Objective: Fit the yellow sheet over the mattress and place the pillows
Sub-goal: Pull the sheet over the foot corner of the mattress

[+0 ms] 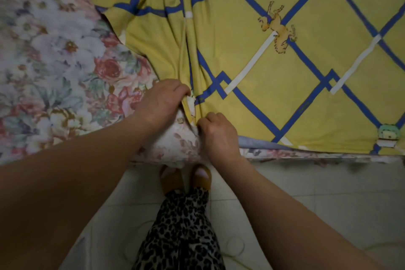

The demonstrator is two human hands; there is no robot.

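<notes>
The yellow sheet [274, 68], patterned with blue diamond lines and a horse print, lies across the right and top of the floral mattress [54, 61]. Its left part is bunched in folds. The mattress corner pokes out bare at the near edge, between my hands. My left hand [162, 101] is closed on the sheet's gathered edge above that corner. My right hand [219, 133] pinches the same edge just below and to the right. No pillows are in view.
A pale tiled floor [306, 204] runs along the near side of the bed. My feet in tan sandals [186, 180] and leopard-print trousers [182, 232] stand right against the mattress corner.
</notes>
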